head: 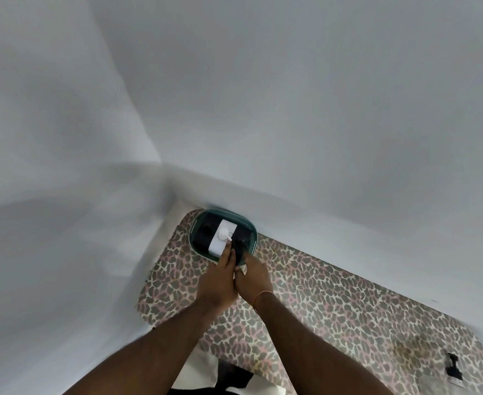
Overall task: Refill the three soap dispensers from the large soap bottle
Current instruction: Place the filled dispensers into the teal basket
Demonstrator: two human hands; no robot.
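Both hands reach forward into the green basket (250, 228), left hand (216, 283) fingers touching the upright white dispenser (221, 238), right hand (253, 273) grasp unclear beside a black dispenser (240, 245).

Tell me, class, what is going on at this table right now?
A person is reaching with both hands into a green basket that sits at the far corner of a leopard-print table, against the wall. The left hand touches the white soap dispenser standing in the basket, and the right hand reaches to the black dispenser beside it. Another black dispenser stands on the white one's other side. No large soap bottle is in view, so refilling does not appear to have begun.
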